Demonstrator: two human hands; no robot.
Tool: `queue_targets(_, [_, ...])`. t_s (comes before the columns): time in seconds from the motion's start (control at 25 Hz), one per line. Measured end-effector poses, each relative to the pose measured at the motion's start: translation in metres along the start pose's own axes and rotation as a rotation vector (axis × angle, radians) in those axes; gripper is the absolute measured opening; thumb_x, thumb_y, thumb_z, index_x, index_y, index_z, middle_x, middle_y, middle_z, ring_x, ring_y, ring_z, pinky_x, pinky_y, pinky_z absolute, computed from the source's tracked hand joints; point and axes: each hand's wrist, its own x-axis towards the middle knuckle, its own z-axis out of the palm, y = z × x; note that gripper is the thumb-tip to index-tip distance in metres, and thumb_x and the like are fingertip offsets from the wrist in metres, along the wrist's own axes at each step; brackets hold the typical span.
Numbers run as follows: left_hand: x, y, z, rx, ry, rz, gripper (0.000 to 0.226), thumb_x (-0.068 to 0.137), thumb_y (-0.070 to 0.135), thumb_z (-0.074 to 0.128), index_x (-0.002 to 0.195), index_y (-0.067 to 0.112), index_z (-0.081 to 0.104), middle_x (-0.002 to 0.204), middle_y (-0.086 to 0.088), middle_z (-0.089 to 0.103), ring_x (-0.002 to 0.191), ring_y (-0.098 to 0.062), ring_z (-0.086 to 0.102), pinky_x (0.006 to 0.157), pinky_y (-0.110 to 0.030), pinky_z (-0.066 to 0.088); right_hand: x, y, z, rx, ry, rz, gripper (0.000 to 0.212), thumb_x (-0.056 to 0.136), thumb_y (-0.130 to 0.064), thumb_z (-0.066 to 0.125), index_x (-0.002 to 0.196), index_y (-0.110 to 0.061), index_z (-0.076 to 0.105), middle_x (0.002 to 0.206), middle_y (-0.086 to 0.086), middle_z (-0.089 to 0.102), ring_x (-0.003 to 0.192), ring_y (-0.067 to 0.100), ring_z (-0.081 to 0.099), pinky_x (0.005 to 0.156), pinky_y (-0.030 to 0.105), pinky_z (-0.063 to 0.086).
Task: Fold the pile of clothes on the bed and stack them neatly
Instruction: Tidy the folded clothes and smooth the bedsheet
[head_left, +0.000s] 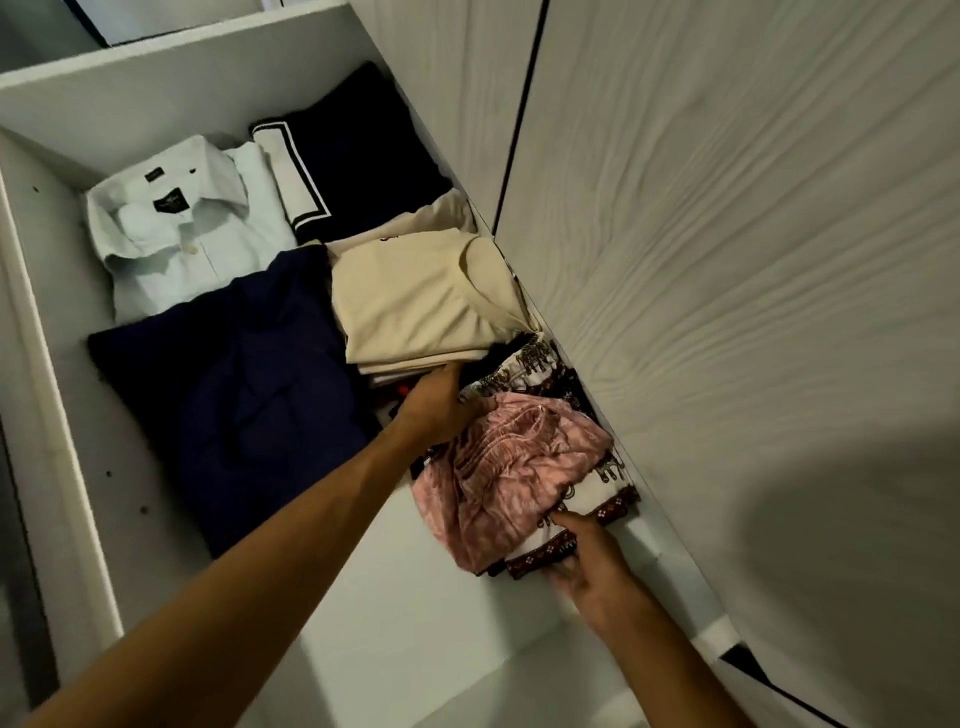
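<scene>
A folded pink garment (514, 462) lies on top of a white elephant-print cloth (597, 501) with a dark red border, on a white wardrobe shelf (426, 597). My left hand (436, 405) reaches to the far side of this bundle, its fingers tucked between it and a stack topped by a cream shirt (415, 306). My right hand (582, 561) holds the near edge of the elephant-print cloth, thumb on top and fingers under the border.
Further back on the shelf lie a navy folded garment (234, 395), a pale blue collared shirt (182, 223) and a black garment with white striped trim (353, 166). A grey wood-grain wardrobe door (727, 260) stands close on the right. A white side panel (47, 405) bounds the left.
</scene>
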Motion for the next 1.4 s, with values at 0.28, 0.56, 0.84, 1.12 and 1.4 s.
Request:
queue_targets(0.28, [-0.072, -0.033, -0.036, 0.031, 0.068, 0.159, 0.054, 0.096, 0.030, 0.072, 0.142, 0.008, 0.055, 0.140, -0.011, 0.060, 0.126, -0.028, 0.058, 0.100, -0.025, 0.039, -0.040, 0.027, 0.018, -0.296, 0.448, -0.331, 0.059, 0.089, -0.015, 0.074, 0.139, -0.001, 0.046, 0.133, 0.023, 0.056, 0.115, 0.043, 0.060, 0.078, 0.043, 0.057])
queue_targets(0.56, [-0.133, -0.027, -0.036, -0.112, 0.201, 0.427, 0.025, 0.097, 0.017, 0.065, 0.121, 0.024, 0.064, 0.114, 0.009, 0.064, 0.104, -0.006, 0.059, 0.087, -0.022, 0.049, -0.066, 0.016, 0.059, -0.392, 0.227, -0.491, 0.064, 0.079, -0.032, 0.085, 0.135, -0.012, 0.060, 0.128, 0.010, 0.066, 0.111, 0.031, 0.064, 0.095, 0.046, 0.057])
queue_targets(0.84, [-0.174, -0.023, 0.001, -0.835, -0.204, -0.550, 0.032, 0.095, 0.035, 0.050, 0.083, 0.011, 0.068, 0.079, -0.005, 0.075, 0.065, -0.019, 0.062, 0.066, -0.031, 0.044, -0.056, -0.016, 0.081, -0.016, -0.001, -0.229, 0.051, 0.076, -0.023, 0.089, 0.120, -0.010, 0.066, 0.108, 0.014, 0.078, 0.099, 0.036, 0.074, 0.086, 0.053, 0.061])
queue_targets(1.12, [-0.183, -0.038, 0.068, -1.645, -0.150, -0.855, 0.063, 0.106, 0.051, 0.029, 0.127, 0.003, 0.064, 0.110, -0.021, 0.074, 0.103, -0.038, 0.068, 0.083, -0.044, 0.053, -0.086, -0.002, 0.070, 0.166, -0.115, -0.231, 0.050, 0.090, -0.006, 0.076, 0.135, -0.018, 0.059, 0.121, 0.013, 0.074, 0.103, 0.032, 0.074, 0.076, 0.048, 0.064])
queue_targets(1.4, [-0.169, 0.015, 0.098, -1.787, -0.377, -0.543, 0.094, 0.085, 0.085, 0.050, 0.143, 0.012, 0.057, 0.145, -0.021, 0.059, 0.134, -0.040, 0.057, 0.119, -0.056, 0.035, -0.141, 0.011, 0.005, 0.093, 0.234, -0.212, 0.046, 0.094, -0.005, 0.073, 0.135, -0.012, 0.055, 0.137, 0.015, 0.060, 0.121, 0.039, 0.063, 0.091, 0.053, 0.056])
